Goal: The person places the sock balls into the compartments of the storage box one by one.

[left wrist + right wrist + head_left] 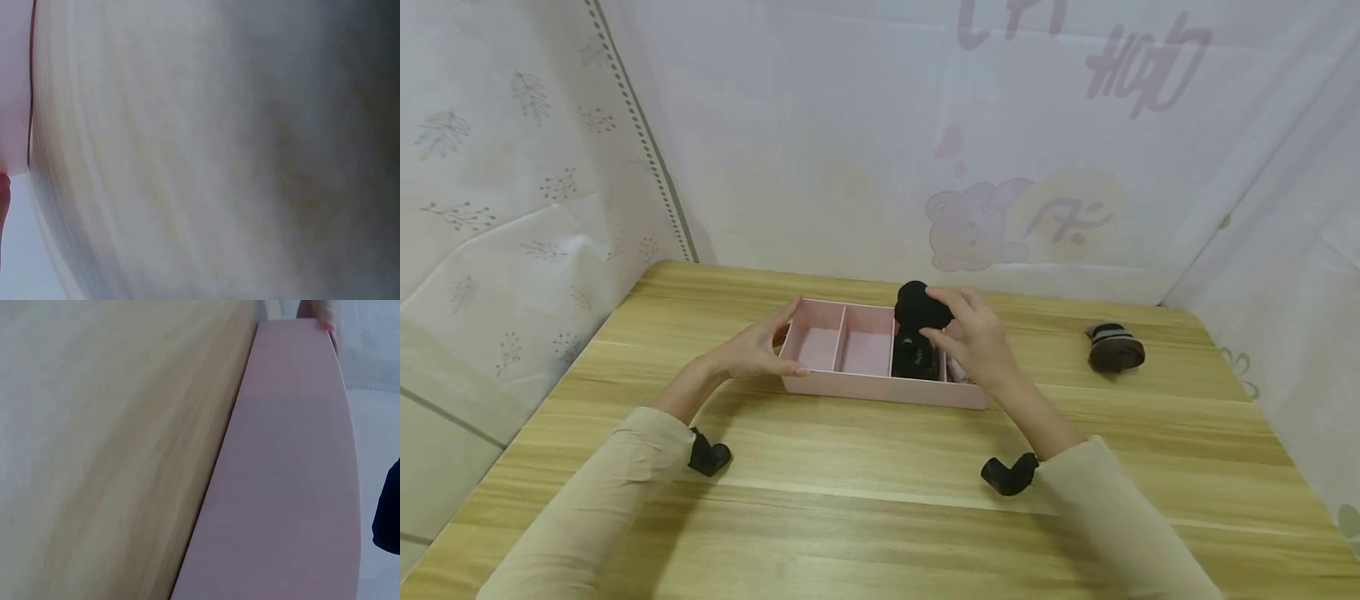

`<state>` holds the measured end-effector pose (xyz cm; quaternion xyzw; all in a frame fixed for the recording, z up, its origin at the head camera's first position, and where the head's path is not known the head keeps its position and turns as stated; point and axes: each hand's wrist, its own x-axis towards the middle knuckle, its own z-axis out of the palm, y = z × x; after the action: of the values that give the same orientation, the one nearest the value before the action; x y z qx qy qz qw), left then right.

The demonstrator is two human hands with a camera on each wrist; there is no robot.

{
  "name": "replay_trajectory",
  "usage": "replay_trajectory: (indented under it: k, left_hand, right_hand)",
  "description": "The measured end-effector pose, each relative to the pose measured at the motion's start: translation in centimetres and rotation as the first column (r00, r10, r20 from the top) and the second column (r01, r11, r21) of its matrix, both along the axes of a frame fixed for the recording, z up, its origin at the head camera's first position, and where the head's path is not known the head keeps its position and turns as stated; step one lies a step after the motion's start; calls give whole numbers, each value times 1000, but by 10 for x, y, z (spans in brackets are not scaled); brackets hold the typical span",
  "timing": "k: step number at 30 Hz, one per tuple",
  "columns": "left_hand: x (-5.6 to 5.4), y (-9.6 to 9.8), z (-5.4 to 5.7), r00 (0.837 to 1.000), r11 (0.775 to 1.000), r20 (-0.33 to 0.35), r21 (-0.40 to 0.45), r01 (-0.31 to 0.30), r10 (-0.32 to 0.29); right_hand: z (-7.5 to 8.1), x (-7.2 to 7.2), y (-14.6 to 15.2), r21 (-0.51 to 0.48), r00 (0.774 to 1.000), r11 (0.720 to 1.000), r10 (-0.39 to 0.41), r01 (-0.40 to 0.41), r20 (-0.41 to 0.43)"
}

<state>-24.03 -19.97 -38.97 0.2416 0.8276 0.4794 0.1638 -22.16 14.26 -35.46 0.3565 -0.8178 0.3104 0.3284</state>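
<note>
A pink divided box stands on the wooden table. My left hand holds its left end, thumb on the front rim and fingers toward the back corner. Above the box my right hand pinches a black rolled-up sock between thumb and fingers. Below it, a black bundle, looking like another rolled sock, sits in a compartment. The two left compartments hold nothing. A pale pinkish item shows in the right end compartment, partly hidden by my right hand. The box's front wall fills much of the right wrist view.
A brown-and-grey striped rolled sock lies on the table at the right. Black wrist-camera mounts protrude beside both sleeves. A printed pale curtain hangs behind the table and along its sides.
</note>
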Motion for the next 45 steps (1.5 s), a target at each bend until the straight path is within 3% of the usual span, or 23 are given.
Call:
replay_trajectory:
  k: [20,31,45]
  left_hand:
    - [-2,0,0,1000,1000,0,5,-1,1]
    - [-2,0,-1,1000,1000,0,-1,-5,5]
    - [-1,-1,-2,1000,1000,4,13,0,0]
  right_hand:
    - [-14,-2,-38,34,990,994,96,-100,104]
    - [-21,-2,-46,80,980,992,79,-95,181]
    - [-22,-3,-55,160,975,981,70,-106,212]
